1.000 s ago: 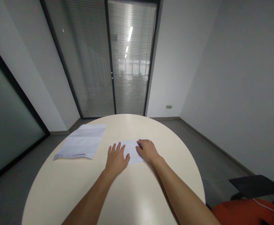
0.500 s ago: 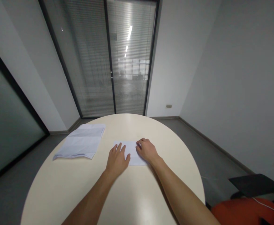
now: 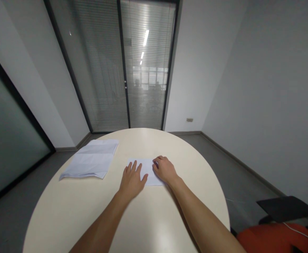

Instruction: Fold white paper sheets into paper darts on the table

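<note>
A small white sheet of paper (image 3: 151, 175), which looks folded, lies flat on the round cream table (image 3: 140, 219) in front of me. My left hand (image 3: 132, 181) rests palm down over the paper's left side, fingers spread and thumb pointing right. At the right edge my right hand (image 3: 165, 168) is closed, its fingers curled and the thumb near the index finger, touching the paper. That hand covers the paper's right edge, so the exact grip is partly hidden.
A stack of larger white, creased paper sheets (image 3: 92, 158) lies at the table's left. Beyond the far rim stands a glass partition with blinds (image 3: 106, 88). An orange chair seat (image 3: 270, 239) and a black panel (image 3: 287, 207) are at the lower right.
Hardly anything differs. My left thumb has shifted very slightly to the right; the paper and my right hand stay in place.
</note>
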The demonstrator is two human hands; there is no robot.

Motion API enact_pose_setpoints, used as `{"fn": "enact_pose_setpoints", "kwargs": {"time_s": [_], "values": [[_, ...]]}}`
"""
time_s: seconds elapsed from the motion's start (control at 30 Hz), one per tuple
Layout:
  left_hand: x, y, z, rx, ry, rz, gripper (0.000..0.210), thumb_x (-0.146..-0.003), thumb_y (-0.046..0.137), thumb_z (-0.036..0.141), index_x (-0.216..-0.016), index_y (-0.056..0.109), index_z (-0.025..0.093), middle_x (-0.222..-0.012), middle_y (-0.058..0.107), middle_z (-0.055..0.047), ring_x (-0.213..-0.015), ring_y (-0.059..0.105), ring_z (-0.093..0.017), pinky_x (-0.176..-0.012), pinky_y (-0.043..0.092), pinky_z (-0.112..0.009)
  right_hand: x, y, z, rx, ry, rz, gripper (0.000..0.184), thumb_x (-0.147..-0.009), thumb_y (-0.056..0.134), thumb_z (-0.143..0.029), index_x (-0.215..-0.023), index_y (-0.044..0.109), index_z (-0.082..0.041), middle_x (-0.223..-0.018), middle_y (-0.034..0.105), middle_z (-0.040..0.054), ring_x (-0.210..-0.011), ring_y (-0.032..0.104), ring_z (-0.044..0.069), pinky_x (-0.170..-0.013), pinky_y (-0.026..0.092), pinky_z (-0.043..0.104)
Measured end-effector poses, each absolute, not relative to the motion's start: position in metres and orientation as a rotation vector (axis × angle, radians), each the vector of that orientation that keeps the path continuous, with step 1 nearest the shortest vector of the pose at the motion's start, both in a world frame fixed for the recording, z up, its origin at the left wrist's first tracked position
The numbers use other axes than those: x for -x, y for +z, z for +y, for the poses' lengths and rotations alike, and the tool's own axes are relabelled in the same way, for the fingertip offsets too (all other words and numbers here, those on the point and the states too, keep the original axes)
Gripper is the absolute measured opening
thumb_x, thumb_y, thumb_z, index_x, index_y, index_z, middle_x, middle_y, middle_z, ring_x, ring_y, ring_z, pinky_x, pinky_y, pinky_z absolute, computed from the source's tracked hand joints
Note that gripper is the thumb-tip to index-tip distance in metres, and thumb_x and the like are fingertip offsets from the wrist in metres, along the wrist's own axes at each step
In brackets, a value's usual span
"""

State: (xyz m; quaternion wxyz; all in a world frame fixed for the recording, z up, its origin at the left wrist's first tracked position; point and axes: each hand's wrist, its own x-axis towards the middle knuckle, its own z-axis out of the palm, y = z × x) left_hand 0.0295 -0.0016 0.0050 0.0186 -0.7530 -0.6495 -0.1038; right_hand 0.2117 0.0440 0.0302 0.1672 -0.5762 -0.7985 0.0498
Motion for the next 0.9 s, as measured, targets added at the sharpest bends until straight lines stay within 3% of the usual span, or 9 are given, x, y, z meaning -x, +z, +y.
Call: {"fn": "enact_pose_setpoints", "kwargs": {"time_s": [0.17,0.27,0.47,0.6,0.77,0.9], "values": [[-0.029,0.002,0.000,2.366,-0.325,-2.030,0.061,-0.100,0.044,0.047,-0.151,0.049,0.014,-0.162,0.039,-0.017,-0.150,0.034,-0.038,-0.121,0.029,-0.053,-0.212,0.032,0.044,1.684,0.107,-2.241,0.027,-0.098,0.053,-0.030,-0.114,0.069,-0.017,-0.117,0.072,0.0113,-0.112,0.062,0.025,-0.098,0.043,0.033],[-0.030,0.002,-0.001,2.364,-0.337,-2.027,0.057,-0.099,0.046,0.036,-0.151,0.049,0.013,-0.162,0.039,-0.017,-0.151,0.034,-0.037,-0.122,0.028,-0.052,-0.213,0.034,0.044,1.727,0.097,-2.219,0.028,-0.098,0.053,-0.032,-0.113,0.071,-0.017,-0.115,0.073,0.0116,-0.110,0.063,0.025,-0.094,0.044,0.033],[-0.030,0.014,-0.003,2.382,-0.370,-1.934,0.054,-0.093,0.046,0.017,-0.145,0.056,0.010,-0.152,0.053,-0.018,-0.136,0.050,-0.031,-0.113,0.041,-0.044,-0.212,0.035,0.045,1.784,0.042,-2.206,0.029,-0.097,0.055,-0.036,-0.109,0.075,-0.019,-0.114,0.072,0.0134,-0.110,0.061,0.029,-0.090,0.044,0.035],[-0.028,0.015,-0.004,2.471,-0.403,-1.864,0.051,-0.097,0.046,0.024,-0.144,0.056,0.009,-0.151,0.053,-0.019,-0.135,0.050,-0.033,-0.114,0.040,-0.047,-0.212,0.035,0.046,1.827,0.046,-2.176,0.032,-0.097,0.056,-0.040,-0.109,0.076,-0.018,-0.112,0.071,0.0142,-0.108,0.062,0.030,-0.089,0.045,0.037],[-0.026,0.007,-0.004,2.618,-0.393,-1.817,0.058,-0.101,0.045,0.040,-0.151,0.048,0.011,-0.162,0.038,-0.020,-0.149,0.037,-0.036,-0.122,0.028,-0.052,-0.212,0.033,0.048,1.833,0.089,-2.173,0.031,-0.098,0.055,-0.039,-0.111,0.075,-0.019,-0.114,0.071,0.0146,-0.110,0.061,0.030,-0.091,0.045,0.038],[-0.025,0.005,-0.003,2.698,-0.366,-1.810,0.058,-0.101,0.043,0.037,-0.154,0.043,0.014,-0.166,0.032,-0.017,-0.153,0.029,-0.035,-0.124,0.023,-0.055,-0.210,0.028,0.048,1.671,0.147,-2.292,0.038,-0.100,0.051,-0.040,-0.126,0.069,-0.020,-0.134,0.064,0.0144,-0.125,0.055,0.029,-0.104,0.042,0.039]]}}
